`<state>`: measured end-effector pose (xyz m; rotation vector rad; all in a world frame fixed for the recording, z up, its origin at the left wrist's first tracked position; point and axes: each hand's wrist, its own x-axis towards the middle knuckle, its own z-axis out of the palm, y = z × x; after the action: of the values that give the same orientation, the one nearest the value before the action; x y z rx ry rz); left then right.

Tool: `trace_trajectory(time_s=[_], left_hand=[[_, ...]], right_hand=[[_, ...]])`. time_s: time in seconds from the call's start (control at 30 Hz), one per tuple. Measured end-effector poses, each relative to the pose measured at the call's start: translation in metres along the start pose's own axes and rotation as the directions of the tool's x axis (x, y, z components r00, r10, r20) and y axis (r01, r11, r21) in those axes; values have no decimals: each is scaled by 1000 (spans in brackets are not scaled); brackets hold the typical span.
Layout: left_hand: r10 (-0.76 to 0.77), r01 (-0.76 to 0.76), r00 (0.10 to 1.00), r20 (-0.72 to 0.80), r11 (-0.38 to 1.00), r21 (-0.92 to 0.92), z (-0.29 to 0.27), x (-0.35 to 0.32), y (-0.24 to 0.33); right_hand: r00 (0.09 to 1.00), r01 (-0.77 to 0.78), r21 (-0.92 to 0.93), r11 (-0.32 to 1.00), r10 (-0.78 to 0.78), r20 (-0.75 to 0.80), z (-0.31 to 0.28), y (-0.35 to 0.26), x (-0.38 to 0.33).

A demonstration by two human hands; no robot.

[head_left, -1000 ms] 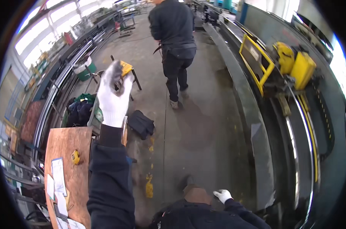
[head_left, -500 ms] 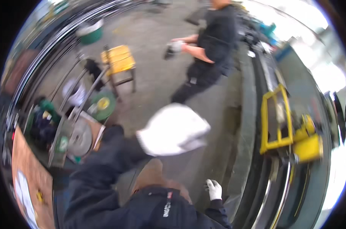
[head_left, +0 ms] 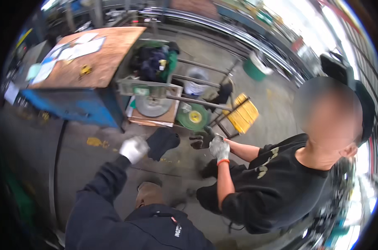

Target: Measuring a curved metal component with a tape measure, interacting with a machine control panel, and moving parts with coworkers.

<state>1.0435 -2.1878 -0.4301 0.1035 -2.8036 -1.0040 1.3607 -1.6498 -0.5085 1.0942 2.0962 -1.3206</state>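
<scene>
My left hand, in a white glove, is out in front of me above the grey floor. Motion smears its fingers. Right beside it is a dark, cloth-like shape; whether the hand touches it I cannot make out. My right hand is out of the picture. To the right stands a co-worker in a black top, close to me. The co-worker's hands are brought together, one in a grey-white glove with an orange cuff, the other in a darker glove.
A blue workbench with a wooden top stands at the left, bearing papers and a small yellow object. Beyond are a metal frame cart with discs, a yellow stool, a green bucket and long metal bars.
My view has swung left toward the workbench. My left hand has dropped lower and farther from the camera. My right hand has left the picture. The co-worker now appears much nearer.
</scene>
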Motion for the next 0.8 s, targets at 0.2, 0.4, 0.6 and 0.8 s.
trace_trajectory(time_s=[0.2, 0.4, 0.6, 0.8], left_hand=[[-316, 325, 552, -772, 934, -150, -177, -113, -33], [-291, 345, 391, -873, 926, -154, -207, -211, -54], [-571, 653, 670, -475, 757, 12, -145, -320, -86], [-724, 689, 688, 50, 674, 268, -64, -426, -157]], right_hand=[[951, 204, -292, 935, -117, 287, -52, -39, 90], [864, 401, -439, 804, -174, 472, -40, -64, 107], [623, 767, -454, 453, -360, 694, -17, -49, 103], [899, 358, -579, 732, -104, 425, 37, -102, -18]])
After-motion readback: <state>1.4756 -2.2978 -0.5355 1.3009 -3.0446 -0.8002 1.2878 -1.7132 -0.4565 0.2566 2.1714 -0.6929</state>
